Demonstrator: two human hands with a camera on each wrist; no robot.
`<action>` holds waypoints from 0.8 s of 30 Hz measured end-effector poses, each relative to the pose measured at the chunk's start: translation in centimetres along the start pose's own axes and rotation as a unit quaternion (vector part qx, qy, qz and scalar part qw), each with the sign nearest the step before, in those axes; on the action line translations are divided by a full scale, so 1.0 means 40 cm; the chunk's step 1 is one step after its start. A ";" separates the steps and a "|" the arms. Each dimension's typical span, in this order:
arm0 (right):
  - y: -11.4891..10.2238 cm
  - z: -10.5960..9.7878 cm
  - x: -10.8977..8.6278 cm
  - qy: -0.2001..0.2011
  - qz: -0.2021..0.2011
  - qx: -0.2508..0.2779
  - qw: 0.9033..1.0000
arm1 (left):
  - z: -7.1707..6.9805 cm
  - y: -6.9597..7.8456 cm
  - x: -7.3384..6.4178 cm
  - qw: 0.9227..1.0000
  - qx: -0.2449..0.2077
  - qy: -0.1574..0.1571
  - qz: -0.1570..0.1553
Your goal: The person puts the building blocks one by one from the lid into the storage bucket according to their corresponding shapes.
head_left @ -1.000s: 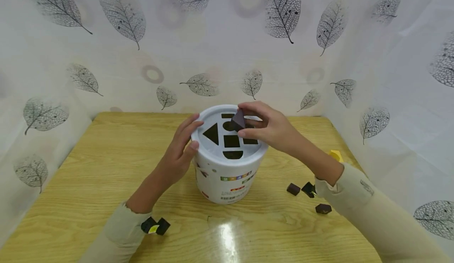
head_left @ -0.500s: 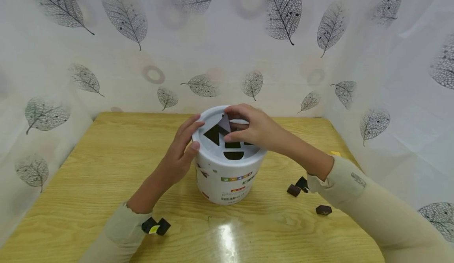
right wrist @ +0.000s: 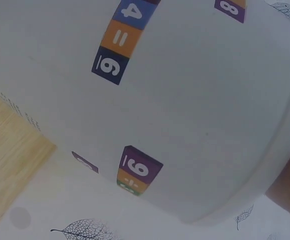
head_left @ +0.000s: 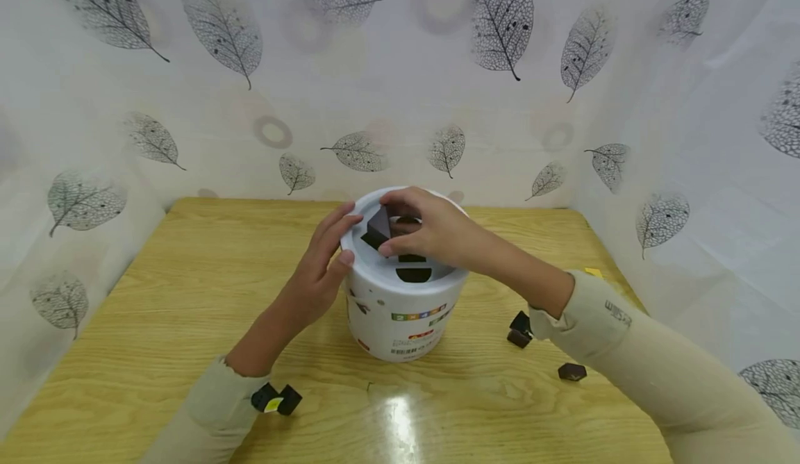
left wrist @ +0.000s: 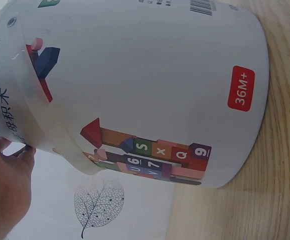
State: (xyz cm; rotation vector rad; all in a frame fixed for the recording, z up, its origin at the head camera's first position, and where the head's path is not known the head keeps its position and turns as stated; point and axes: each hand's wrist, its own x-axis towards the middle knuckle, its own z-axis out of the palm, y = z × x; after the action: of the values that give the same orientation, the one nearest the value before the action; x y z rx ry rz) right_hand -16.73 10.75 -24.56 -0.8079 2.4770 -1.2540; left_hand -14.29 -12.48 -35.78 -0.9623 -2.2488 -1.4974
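Observation:
A white plastic bucket [head_left: 400,321] with printed letters and numbers stands upright on the table. Its lid [head_left: 378,266] has dark cut-out holes of various shapes. Between the thumb and fingers of my right hand [head_left: 437,231] is a dark triangular block [head_left: 380,222], pinched tilted right over the triangular hole at the lid's left. My left hand [head_left: 315,273] rests at the left of the lid's rim, fingers over the edge and thumb lower down the rim. The left wrist view catches part of that hand [left wrist: 7,185] beside the bucket; in the right wrist view, the bucket's wall [right wrist: 195,100] fills most of the picture.
Right of the bucket, a small dark block [head_left: 519,337] lies by the right cuff, and another dark block [head_left: 571,371] is nearer the front. A bit of yellow [head_left: 592,272] shows behind the right forearm. Leaf-patterned curtains [head_left: 350,96] enclose the wooden table [head_left: 206,276].
My right hand has carried the dark triangular block leftward across the lid, from above the round hole to the triangular one. My left hand has stayed on the rim.

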 end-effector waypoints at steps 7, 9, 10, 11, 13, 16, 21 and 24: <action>-0.002 0.008 0.002 -0.003 0.010 -0.009 1.000 | 0.003 -0.005 0.001 1.000 0.000 -0.003 0.003; -0.001 0.009 0.002 -0.003 0.008 -0.013 1.000 | 0.004 -0.006 0.001 1.000 -0.001 -0.003 0.005; 0.000 0.010 0.002 -0.003 0.006 -0.013 1.000 | 0.004 -0.005 0.001 1.000 -0.003 -0.002 0.005; 0.000 0.011 0.003 -0.002 0.004 -0.015 1.000 | 0.004 -0.005 0.001 1.000 -0.003 -0.002 0.006; -0.001 0.013 0.003 -0.003 0.001 -0.018 1.000 | 0.003 -0.004 0.000 1.000 -0.004 -0.001 0.004; -0.002 0.015 0.002 -0.004 -0.001 -0.017 1.000 | 0.003 -0.005 -0.001 1.000 -0.003 -0.001 0.002; -0.004 0.017 -0.003 0.000 0.001 -0.009 1.000 | 0.002 -0.005 -0.002 1.000 0.000 -0.003 0.001; -0.004 0.015 -0.006 0.003 -0.002 -0.009 1.000 | 0.001 -0.005 -0.002 1.000 0.000 -0.002 0.002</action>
State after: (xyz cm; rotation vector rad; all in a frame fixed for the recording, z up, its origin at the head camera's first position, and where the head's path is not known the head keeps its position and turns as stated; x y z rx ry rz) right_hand -16.20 10.40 -24.79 -0.8154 2.4956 -1.2404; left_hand -14.35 -12.53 -35.98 -0.9708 -2.2487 -1.4948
